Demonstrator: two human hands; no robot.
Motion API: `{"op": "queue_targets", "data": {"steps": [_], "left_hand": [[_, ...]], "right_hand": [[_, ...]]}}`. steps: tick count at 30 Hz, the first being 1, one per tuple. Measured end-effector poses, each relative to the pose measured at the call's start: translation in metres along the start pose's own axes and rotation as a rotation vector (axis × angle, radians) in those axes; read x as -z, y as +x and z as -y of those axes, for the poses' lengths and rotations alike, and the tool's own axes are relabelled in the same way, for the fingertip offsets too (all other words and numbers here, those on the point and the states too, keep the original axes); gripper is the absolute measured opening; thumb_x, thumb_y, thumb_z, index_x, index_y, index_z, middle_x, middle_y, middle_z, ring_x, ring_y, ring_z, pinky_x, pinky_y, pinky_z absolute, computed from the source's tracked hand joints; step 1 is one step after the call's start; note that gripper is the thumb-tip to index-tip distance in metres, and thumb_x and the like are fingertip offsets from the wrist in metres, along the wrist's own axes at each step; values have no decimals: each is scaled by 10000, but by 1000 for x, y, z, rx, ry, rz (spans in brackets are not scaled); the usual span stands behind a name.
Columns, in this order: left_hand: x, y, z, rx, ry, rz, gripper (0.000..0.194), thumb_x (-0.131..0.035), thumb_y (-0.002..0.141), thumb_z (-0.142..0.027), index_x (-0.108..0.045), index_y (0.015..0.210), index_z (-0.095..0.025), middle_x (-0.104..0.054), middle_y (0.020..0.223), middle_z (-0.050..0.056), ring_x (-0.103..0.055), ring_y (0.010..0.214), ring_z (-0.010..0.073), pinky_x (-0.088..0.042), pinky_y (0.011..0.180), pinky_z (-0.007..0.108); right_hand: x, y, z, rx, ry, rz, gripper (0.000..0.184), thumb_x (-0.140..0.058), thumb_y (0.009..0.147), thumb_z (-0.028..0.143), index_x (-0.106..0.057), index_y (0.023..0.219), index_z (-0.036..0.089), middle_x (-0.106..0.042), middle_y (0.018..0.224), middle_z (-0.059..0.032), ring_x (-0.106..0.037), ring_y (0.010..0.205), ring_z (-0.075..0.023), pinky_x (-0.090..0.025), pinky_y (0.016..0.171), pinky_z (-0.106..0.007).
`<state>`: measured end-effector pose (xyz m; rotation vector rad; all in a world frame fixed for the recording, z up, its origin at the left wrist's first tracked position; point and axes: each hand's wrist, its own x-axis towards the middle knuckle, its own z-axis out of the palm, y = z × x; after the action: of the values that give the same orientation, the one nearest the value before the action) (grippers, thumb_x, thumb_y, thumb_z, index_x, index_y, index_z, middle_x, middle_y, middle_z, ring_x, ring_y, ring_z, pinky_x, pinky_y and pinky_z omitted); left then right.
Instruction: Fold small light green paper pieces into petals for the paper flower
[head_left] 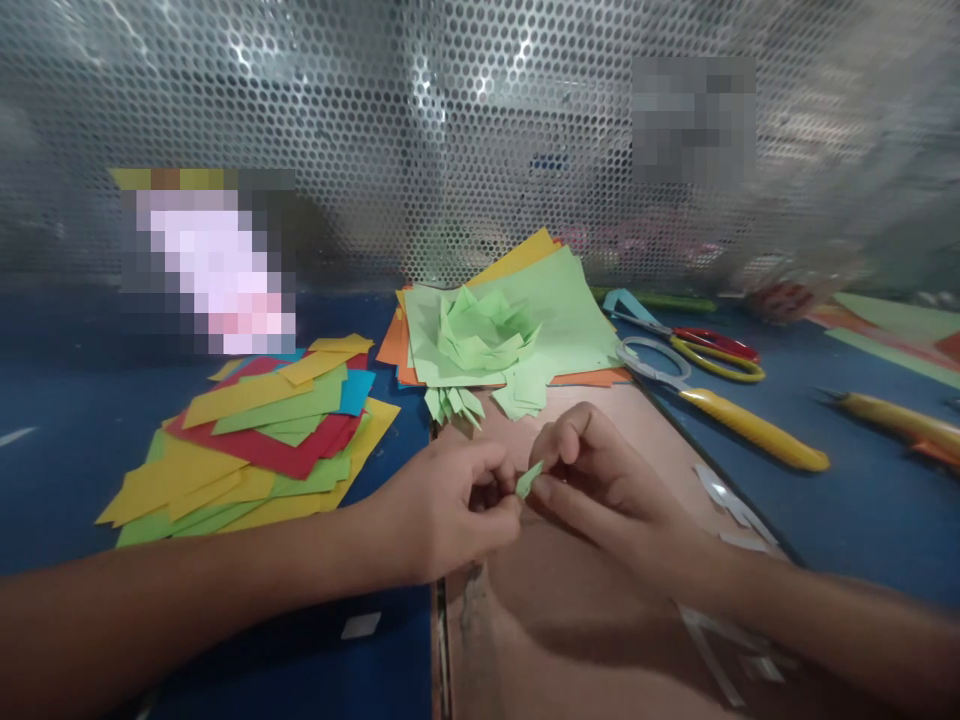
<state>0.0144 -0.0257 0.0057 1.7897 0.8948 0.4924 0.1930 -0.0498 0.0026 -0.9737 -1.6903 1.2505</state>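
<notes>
Between the fingertips of both hands is a small folded piece of light green paper (529, 479). My left hand (457, 505) pinches its lower left end, with the other fingers curled. My right hand (607, 480) pinches it from the right between thumb and forefinger. Just beyond the hands lie small folded green pieces (453, 404) and a few flat green slips (523, 393). Farther back, a ring of interlocked green folded paper (487, 328) sits on a light green sheet (577, 320).
Coloured paper pieces (270, 420) are heaped at left on the blue surface (315, 660). On the right lie scissors (716, 350), a yellow-handled tool with a ring (757, 430) and another yellow tool (885, 415). Perforated silvery sheeting (360, 130) stands behind. White scraps (731, 495) lie near the brown board's edge.
</notes>
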Motion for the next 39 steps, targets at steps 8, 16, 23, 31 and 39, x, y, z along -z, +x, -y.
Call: {"op": "queue_targets", "data": {"steps": [8, 16, 23, 31, 39], "left_hand": [[-1, 2, 7, -1, -276, -48, 111, -483, 816, -186, -414, 730, -178, -529, 546, -59, -472, 417, 48, -391, 405, 133], [-2, 2, 6, 30, -293, -57, 89, -477, 835, -205, -438, 762, -174, -538, 563, -55, -488, 418, 50, -379, 361, 108], [-2, 0, 6, 37, -218, -32, 91, -469, 824, -176, -436, 739, -176, -510, 523, -60, -449, 394, 47, -365, 352, 110], [-2, 3, 9, -50, -286, -54, 110, -472, 877, -263, -453, 823, -169, -543, 677, -36, -517, 469, 39, -406, 405, 107], [-3, 2, 6, -30, -335, -102, 90, -493, 833, -185, -413, 790, -182, -494, 579, -73, -505, 438, 45, -389, 384, 102]], "right_hand": [[3, 7, 3, -29, 76, -29, 148, -531, 867, 238, -384, 871, 232, -491, 793, 7, -534, 733, -128, -460, 666, -269], [5, 6, 2, 12, -26, 34, 104, -527, 865, 231, -517, 963, 198, -572, 897, -35, -571, 847, -134, -484, 756, -260], [4, 7, 1, -48, -48, 0, 120, -582, 834, 287, -526, 823, 181, -547, 766, -11, -545, 716, -113, -482, 646, -234], [5, 13, 2, -113, 22, -102, 197, -646, 773, 337, -621, 884, 176, -660, 824, -46, -619, 748, -146, -514, 709, -283], [4, 11, 4, -130, 8, -131, 139, -693, 724, 309, -661, 762, 179, -656, 697, -5, -605, 646, -108, -504, 614, -219]]}}
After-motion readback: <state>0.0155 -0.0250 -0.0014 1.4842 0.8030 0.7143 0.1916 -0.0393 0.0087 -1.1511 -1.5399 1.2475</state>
